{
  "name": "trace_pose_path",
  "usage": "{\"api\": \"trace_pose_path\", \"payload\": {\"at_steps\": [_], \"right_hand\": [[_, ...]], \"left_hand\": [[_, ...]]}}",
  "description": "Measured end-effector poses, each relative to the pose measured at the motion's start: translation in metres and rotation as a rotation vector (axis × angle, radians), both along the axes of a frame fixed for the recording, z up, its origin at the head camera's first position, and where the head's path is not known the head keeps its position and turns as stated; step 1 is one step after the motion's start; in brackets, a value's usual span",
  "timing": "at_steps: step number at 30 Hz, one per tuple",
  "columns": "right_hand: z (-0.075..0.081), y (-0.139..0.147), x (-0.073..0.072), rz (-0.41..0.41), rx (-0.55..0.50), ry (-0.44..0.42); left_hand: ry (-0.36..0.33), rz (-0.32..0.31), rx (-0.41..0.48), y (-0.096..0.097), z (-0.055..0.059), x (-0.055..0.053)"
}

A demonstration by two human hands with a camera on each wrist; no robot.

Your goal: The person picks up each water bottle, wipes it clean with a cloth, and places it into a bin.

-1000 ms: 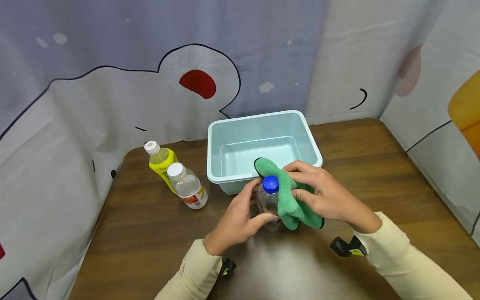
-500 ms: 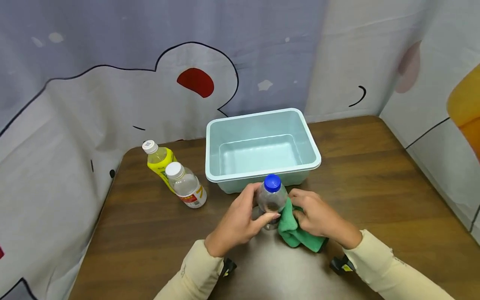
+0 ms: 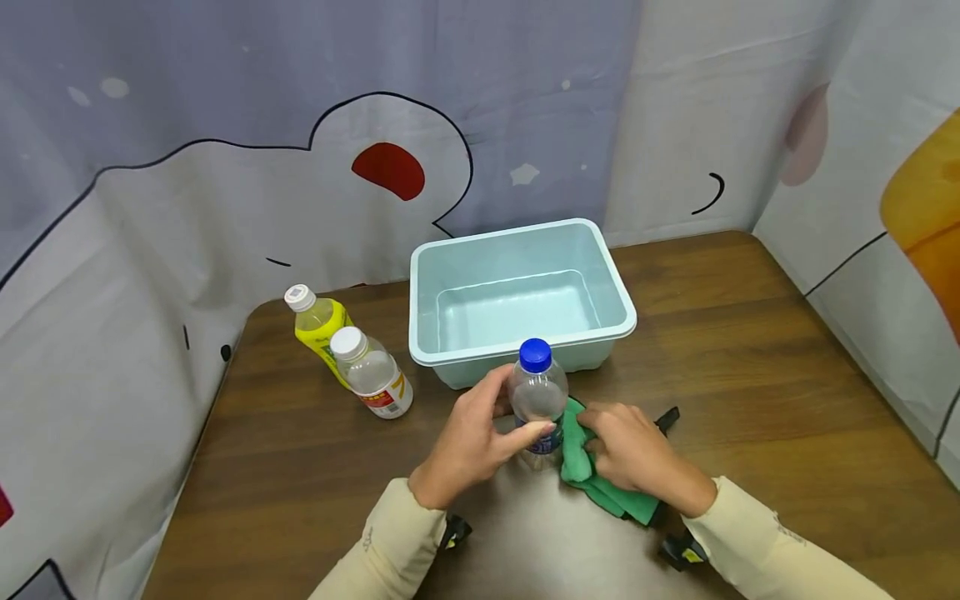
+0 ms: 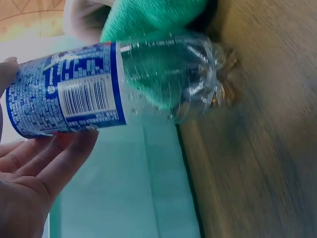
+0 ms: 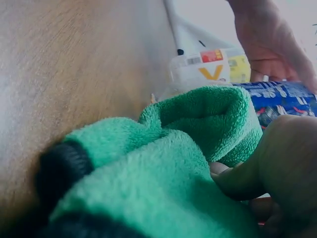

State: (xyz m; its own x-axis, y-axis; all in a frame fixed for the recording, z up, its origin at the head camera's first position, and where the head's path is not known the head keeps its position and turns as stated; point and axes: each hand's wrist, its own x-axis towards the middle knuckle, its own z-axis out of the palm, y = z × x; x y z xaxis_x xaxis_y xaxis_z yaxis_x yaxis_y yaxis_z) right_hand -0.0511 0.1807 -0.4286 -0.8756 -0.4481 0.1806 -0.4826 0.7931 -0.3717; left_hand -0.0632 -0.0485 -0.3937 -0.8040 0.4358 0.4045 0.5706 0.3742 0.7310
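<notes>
A: How do the hands sit?
B: The left hand (image 3: 474, 437) grasps a clear plastic bottle (image 3: 538, 398), thumb on one side, fingers on the other, spread as wide as its body; the right hand (image 3: 628, 446) pinches a green cloth (image 3: 618, 495), thumb pressed into the folds.
A: And the surfaces?
B: The cloth is fuzzy, bunched, dark-edged; the bottle is roughly upright, with a blue cap (image 3: 536, 356), a printed blue label (image 4: 86, 91) and a lobed base; I can't tell whether that base touches the wood-grain table (image 3: 750, 350).
A: Edges, room?
B: The pale blue-green tub (image 3: 465, 372) has its rolled rim just beyond the bottle; farther left stand a white-capped clear bottle (image 3: 367, 367) and a yellow-sleeved bottle (image 3: 318, 323); rightward, tabletop stretches to the printed curtain (image 3: 825, 242).
</notes>
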Motion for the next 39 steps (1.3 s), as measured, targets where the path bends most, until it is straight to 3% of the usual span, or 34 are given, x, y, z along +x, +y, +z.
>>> {"api": "trace_pose_path", "payload": {"at_steps": [8,14,25,39], "right_hand": [[0.012,0.011,0.005,0.016,-0.132,0.039],[0.017,0.016,0.004,0.042,-0.249,0.129],[0.034,0.019,0.008,0.095,-0.450,0.238],[0.050,0.025,0.013,0.089,-0.486,0.225]], "left_hand": [[0.066,-0.023,0.015,-0.006,0.006,-0.003],[0.088,-0.040,0.018,-0.012,0.020,-0.005],[0.096,0.002,-0.022,-0.022,0.047,-0.009],[0.112,-0.005,0.007,-0.025,0.077,-0.012]]}}
